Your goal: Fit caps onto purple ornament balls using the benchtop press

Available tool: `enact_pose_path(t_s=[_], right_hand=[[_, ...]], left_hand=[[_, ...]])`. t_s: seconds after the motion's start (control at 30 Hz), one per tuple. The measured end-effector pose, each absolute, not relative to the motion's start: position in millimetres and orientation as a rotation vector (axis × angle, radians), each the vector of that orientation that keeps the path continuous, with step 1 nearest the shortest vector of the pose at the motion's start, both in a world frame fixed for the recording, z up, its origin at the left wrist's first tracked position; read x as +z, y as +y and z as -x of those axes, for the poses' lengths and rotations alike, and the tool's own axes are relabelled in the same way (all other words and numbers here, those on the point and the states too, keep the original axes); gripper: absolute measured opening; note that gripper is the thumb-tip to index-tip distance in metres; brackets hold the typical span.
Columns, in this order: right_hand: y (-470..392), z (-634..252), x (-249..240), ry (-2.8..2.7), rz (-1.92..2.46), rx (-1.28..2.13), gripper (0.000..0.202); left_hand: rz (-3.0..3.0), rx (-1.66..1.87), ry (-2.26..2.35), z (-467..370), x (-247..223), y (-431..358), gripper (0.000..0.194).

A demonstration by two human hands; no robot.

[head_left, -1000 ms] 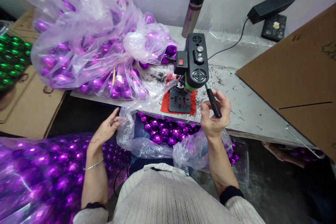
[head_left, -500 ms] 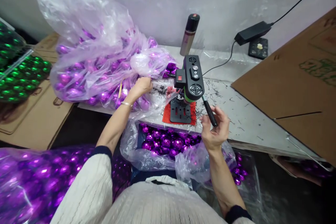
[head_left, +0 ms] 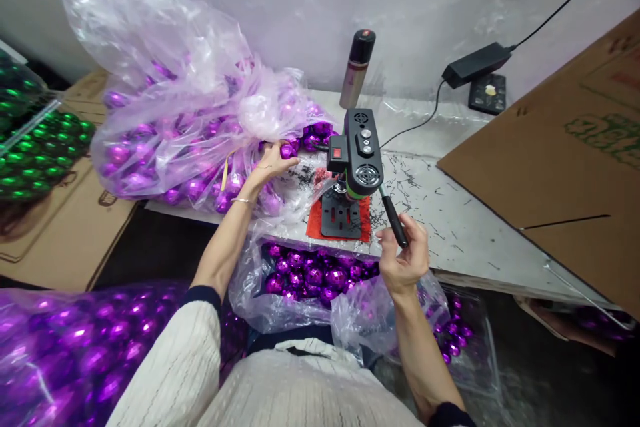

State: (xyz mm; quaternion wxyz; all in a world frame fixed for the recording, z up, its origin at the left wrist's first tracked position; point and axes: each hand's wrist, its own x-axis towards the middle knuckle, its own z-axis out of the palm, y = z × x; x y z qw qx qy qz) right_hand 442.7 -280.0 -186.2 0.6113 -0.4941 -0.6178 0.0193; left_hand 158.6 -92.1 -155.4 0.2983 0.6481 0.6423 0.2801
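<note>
My left hand [head_left: 273, 161] is at the mouth of a clear plastic bag [head_left: 150, 27], its thumb and fingers closed round a shiny purple bauble [head_left: 289, 151]. More baubles [head_left: 319, 137] lie just beyond the fingers. My right hand [head_left: 406, 255] curls about the lower end of the black lever handle [head_left: 394, 219] of a small bench drill press [head_left: 363, 150]. The press's black slotted base [head_left: 341, 215] rests on a red cloth [head_left: 314, 225]. Below it, at the table edge, an open plastic-lined container [head_left: 250, 293] holds many purple mirrored baubles [head_left: 314, 276].
Dark thin scraps [head_left: 410, 180] litter the white table [head_left: 465, 227]. Behind the press stand a spray can [head_left: 357, 70] and a power adapter [head_left: 477, 64]. A cardboard box [head_left: 555, 167] slants in at right. Bagged green baubles [head_left: 45, 153] sit at left, purple ones [head_left: 85, 340] at lower left.
My left hand has opened out from a fist at the bag's mouth and now has a purple bauble in its fingers. The right hand stays at the lever; the view shifts slightly.
</note>
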Motion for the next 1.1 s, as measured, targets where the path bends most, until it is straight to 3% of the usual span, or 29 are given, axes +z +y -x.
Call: enact_pose_path(t_s=[0.1,0.2,0.33,0.43,0.67,1.1], right_hand=[[-276,-441,-185,-1.439,1.092,0.013,0.050],[-273,-438,-185,-1.442,1.081,-0.003,0.052],[-271,-436,-185,-1.447,1.099,-0.015,0.049],[-272,-437,-183,-1.454,1.090,0.001,0.047],[-274,-442,-185,-1.437,1.100,0.030,0.048],[-276,-440,-183,-1.439,1.100,0.035,0.050]], left_hand=[[-1.371,0.916,1.381,-163,-139,-137,0.063],[-0.992,1.049,1.147,-183,-139,-187,0.053],[-0.534,1.119,1.023,-222,-170,-228,0.031],[-0.423,1.151,1.062,-244,-201,-232,0.032],[-1.029,1.259,1.311,-260,-242,-213,0.057],[-2.153,1.015,1.368,-261,-251,-207,0.066]])
